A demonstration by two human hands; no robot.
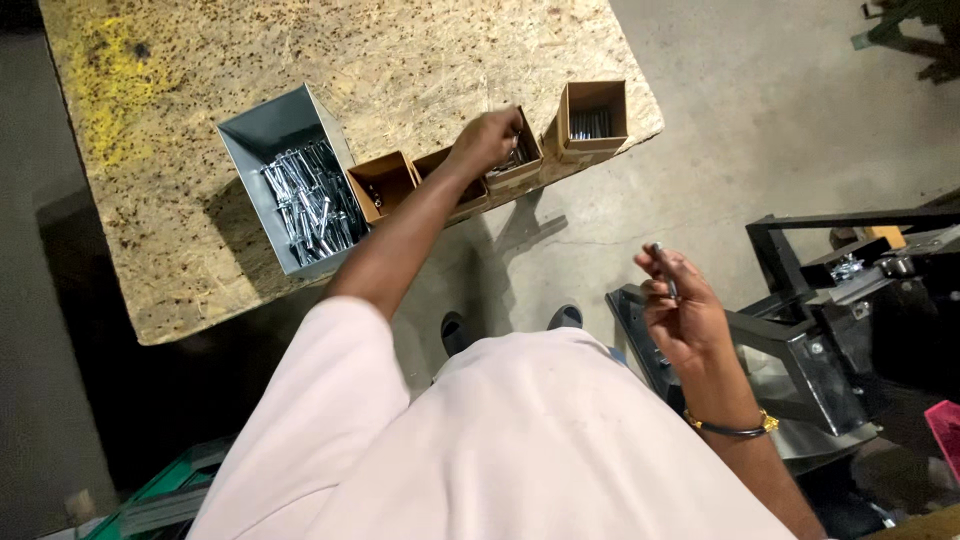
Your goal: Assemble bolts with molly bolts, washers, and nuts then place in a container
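While left hand (487, 138) pinches hardware in a cardboard box (516, 160) (square), right hand (680, 305) grips a metal bolt (664, 270)

I stand in a workshop or small assembly shop. Under my shoes is a bare, stained concrete floor (770, 110). In front of me is a rough workbench (420, 50) topped with chipboard, blotched with yellow paint. On it sit a grey metal bin (262, 130) full of bright steel bolts (310, 200) and a row of small open cardboard boxes (595, 115) holding more hardware. To my right stands a black welded steel frame (800, 300) with brackets, and a green crate (170, 490) lies low on my left.
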